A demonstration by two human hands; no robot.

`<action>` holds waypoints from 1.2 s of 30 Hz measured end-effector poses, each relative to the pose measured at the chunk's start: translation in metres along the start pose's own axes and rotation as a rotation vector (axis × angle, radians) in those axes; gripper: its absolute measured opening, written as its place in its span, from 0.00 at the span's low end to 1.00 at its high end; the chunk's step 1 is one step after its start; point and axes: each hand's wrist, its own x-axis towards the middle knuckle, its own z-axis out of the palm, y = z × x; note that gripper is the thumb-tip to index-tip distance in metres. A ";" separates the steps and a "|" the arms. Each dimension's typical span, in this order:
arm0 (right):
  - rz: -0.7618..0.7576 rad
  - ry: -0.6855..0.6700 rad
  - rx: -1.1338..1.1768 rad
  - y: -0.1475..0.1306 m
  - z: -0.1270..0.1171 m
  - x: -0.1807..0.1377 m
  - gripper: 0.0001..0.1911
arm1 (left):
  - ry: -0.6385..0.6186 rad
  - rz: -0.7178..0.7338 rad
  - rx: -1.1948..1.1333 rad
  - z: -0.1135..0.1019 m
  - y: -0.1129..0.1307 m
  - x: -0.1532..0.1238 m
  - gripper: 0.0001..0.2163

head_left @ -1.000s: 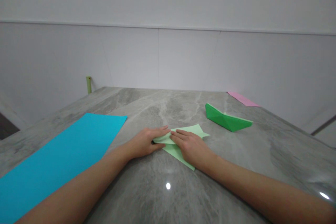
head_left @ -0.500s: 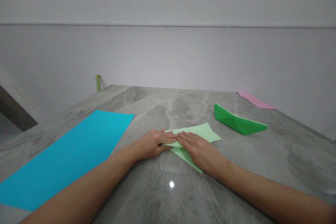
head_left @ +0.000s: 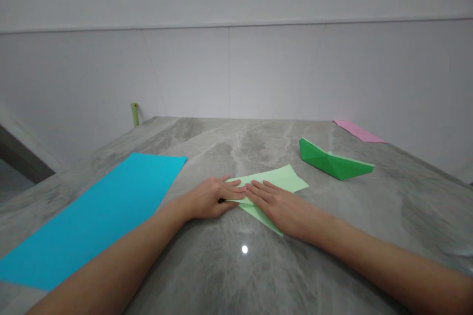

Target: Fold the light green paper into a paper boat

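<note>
The folded paper (head_left: 275, 175) lies between sheet (head_left: 96, 216) and boat (head_left: 334, 161).

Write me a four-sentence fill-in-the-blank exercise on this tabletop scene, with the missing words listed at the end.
1. The left hand and the right hand rest on a folded paper whose colour is pale ____.
2. The blue sheet lies nearer the ____ hand than the other.
3. The darker green folded piece is shaped like a ____.
4. The sheet at the far right corner of the table is coloured ____.

Missing words: green; left; boat; pink.
</note>
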 end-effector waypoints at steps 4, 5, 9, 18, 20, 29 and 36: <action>-0.013 -0.100 0.055 0.005 -0.006 -0.006 0.32 | -0.074 -0.004 0.045 -0.007 0.011 -0.001 0.21; -0.015 -0.116 0.051 0.006 -0.008 -0.007 0.34 | -0.090 -0.013 0.063 -0.009 0.016 0.000 0.23; -0.012 -0.148 0.023 0.002 -0.013 -0.006 0.42 | -0.065 -0.085 0.188 -0.012 0.038 0.002 0.22; 0.117 -0.174 -0.124 -0.018 -0.017 -0.001 0.40 | -0.084 -0.285 0.593 0.018 0.066 0.025 0.20; 0.138 -0.181 -0.139 -0.019 -0.017 0.000 0.39 | -0.076 -0.311 0.625 0.024 0.070 0.029 0.21; 0.198 -0.174 -0.149 -0.021 -0.019 0.001 0.38 | -0.112 -0.412 0.623 0.025 0.082 0.033 0.22; 0.189 -0.139 -0.102 -0.021 -0.012 0.001 0.33 | -0.168 -0.513 0.703 0.021 0.085 0.033 0.21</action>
